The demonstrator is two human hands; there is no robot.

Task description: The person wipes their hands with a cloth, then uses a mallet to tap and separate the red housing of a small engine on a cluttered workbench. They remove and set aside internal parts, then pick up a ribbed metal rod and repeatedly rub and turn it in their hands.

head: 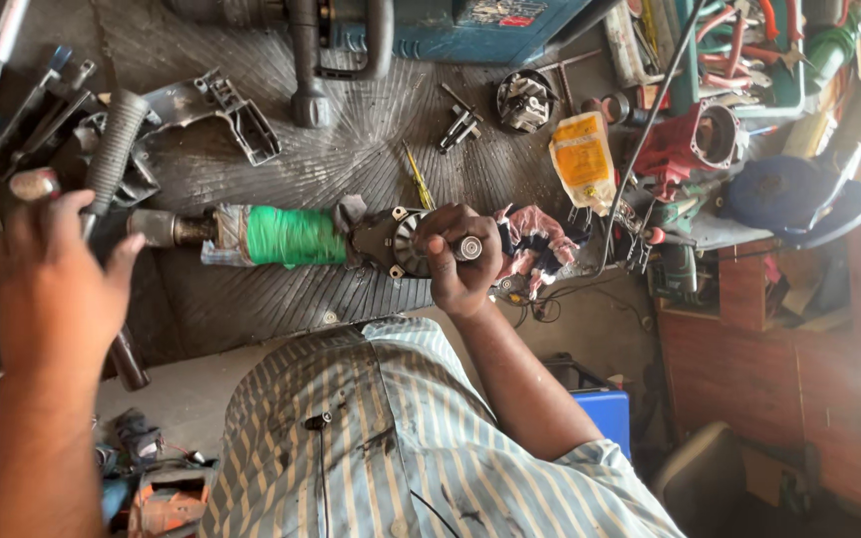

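A dismantled power tool (291, 236) lies across a dark ribbed rubber mat (351, 149), its body wrapped in green tape, with a metal nose (166, 227) pointing left. My right hand (458, 269) grips its open motor end, fingers around a round shaft piece with a shiny bearing (468, 247). My left hand (52, 274) is raised at the left, back towards me, closed around a dark-shafted tool (127, 361) whose pale rounded end (34, 182) shows above the fingers. It hovers beside the tool's nose without touching it.
A grey ribbed side handle (117, 149) and a grey housing half (216, 110) lie at the upper left. A blue power tool (450, 25), a yellow-labelled pouch (582, 159), a red motor housing (695, 139), a patterned rag (535, 244) and several hand tools crowd the top and right. A wooden cabinet (749, 369) stands at the right.
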